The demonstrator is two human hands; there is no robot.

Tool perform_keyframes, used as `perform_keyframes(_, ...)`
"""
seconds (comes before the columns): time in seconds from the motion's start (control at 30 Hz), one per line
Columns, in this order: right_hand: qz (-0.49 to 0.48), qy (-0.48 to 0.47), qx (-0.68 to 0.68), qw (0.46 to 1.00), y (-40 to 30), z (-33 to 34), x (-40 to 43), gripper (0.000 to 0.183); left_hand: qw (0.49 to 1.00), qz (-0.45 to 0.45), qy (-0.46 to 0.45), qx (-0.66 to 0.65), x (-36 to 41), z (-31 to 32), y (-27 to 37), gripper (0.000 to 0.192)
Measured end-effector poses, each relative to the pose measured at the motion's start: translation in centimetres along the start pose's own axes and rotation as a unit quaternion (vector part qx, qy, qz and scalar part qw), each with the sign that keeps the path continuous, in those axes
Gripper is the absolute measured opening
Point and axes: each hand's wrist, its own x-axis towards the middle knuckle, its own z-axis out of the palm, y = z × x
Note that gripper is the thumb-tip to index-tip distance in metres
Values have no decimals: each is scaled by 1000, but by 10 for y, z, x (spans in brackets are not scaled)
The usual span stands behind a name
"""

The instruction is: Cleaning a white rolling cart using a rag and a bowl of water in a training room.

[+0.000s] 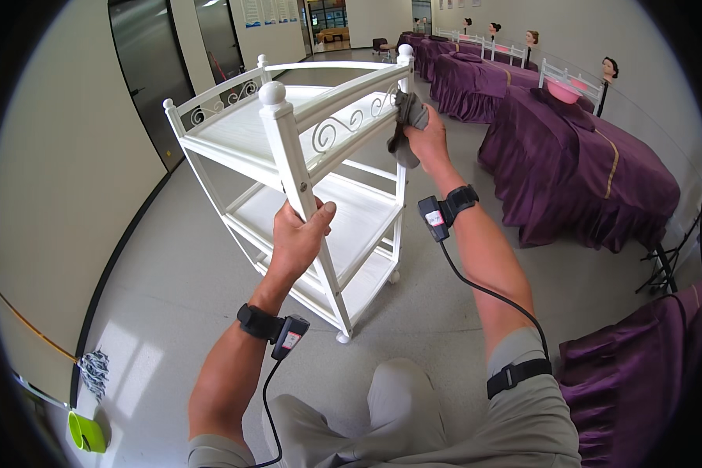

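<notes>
A white three-tier trolley (351, 219) with ball-topped posts, scrollwork rails and small casters stands in front of me, tilted in the view. My left hand (302, 231) is closed round its nearest corner post, below the top shelf. At the far right post, just under the top rail, my right hand (426, 137) holds a dark grey cloth (408, 126) against the post and the end of the scrollwork panel. Some of the cloth hangs below the fingers. Both wrists wear strapped black devices with cables.
Beds with purple covers (573, 158) line the right side, one bearing a pink basin (563, 92); mannequin heads (609, 68) stand behind them. Another purple cover (614, 374) is close at lower right. At lower left are a mop (95, 370) and a green bucket (86, 432).
</notes>
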Motion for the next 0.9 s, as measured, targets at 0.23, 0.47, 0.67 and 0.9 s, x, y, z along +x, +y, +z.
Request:
perform_keyframes(0.23,122,-225,103,961,17,16,-104,41,1000,26,16,6,-2,-4,-5,29)
perform_keyframes(0.47,342,-225,374,832,-13,27,-236,46,999,39,17,4,8,1,-13,29)
perform_keyframes(0.67,252,-216,298,895,-32,18,-257,60,999,24,-10,-33,5,-5,-14,33)
perform_keyframes(0.9,40,-129,41,990,-34,55,-291,91,992,13,15,123,0,1,-4,52)
